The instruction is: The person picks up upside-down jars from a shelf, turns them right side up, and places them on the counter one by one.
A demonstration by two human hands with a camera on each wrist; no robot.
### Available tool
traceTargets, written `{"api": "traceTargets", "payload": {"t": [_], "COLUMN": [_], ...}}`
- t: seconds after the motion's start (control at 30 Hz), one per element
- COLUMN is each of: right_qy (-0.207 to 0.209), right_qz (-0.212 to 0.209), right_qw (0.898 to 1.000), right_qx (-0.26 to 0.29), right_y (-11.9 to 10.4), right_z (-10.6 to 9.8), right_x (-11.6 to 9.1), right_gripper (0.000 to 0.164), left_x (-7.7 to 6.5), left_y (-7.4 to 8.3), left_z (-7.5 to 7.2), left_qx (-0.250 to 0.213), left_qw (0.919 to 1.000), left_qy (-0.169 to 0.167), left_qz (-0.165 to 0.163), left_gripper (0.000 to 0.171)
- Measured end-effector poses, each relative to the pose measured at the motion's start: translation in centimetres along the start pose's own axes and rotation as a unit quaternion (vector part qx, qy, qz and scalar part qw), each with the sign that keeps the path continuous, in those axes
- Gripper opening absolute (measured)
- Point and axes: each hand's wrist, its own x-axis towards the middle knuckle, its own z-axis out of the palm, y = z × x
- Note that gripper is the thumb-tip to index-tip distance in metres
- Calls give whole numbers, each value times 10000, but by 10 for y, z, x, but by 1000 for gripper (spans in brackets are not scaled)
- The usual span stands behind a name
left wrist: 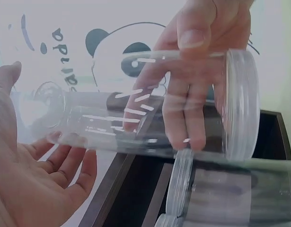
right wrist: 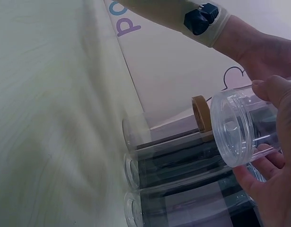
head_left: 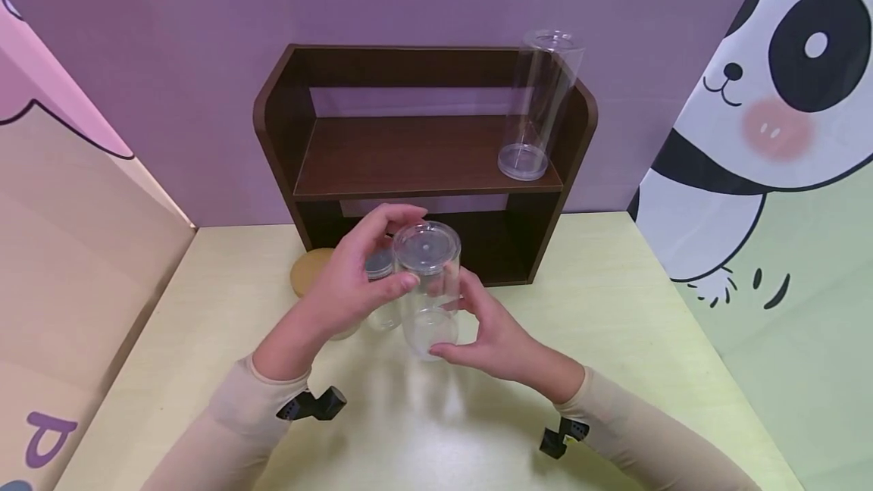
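Observation:
A clear cylindrical jar (head_left: 431,298) is held up over the table, with its ridged end (left wrist: 243,105) downward. Near that lower end, my right hand (head_left: 487,328) grips it, fingers around one side and thumb on the other. My left hand (head_left: 351,275) is around the jar's upper end, its fingers spread and thumb tip right at the jar's side. In the left wrist view, the left fingers (left wrist: 72,163) lie loosely bent along the jar's edge. Behind the left hand stand a jar with a clear lid (head_left: 379,264) and one with a tan lid (head_left: 310,270), both partly hidden.
A dark brown two-tier shelf (head_left: 409,157) stands at the back of the pale wooden table (head_left: 586,309). Upon its upper tier, at the right, is a tall clear cylinder (head_left: 539,104). Several clear jars (right wrist: 169,161) stand in a row beside the held one.

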Motion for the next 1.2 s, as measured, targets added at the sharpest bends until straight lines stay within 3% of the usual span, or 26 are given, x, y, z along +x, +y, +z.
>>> {"api": "traceTargets", "payload": {"t": [0.27,0.6,0.87,1.2], "right_qy": [-122,-237,-267,-335], "right_qz": [122,57,-269,-398], "right_qw": [9998,9991,9981,9977], "right_qx": [-66,-343,-482,-436], "right_y": [0,0,3,-1], "right_z": [2,-2,-17,-44], "right_x": [-1,-1,-2,-1], "right_gripper": [107,101,94,79], "left_x": [0,-1,-5,-18], "left_y": [0,1,1,0], "left_z": [5,1,-18,-47], "left_qx": [-152,-172,89,740], "left_qw": [9987,9993,9997,9960], "left_qy": [-307,-224,-205,-478], "left_qz": [-367,-238,36,-152], "left_gripper": [71,63,61,65]}}
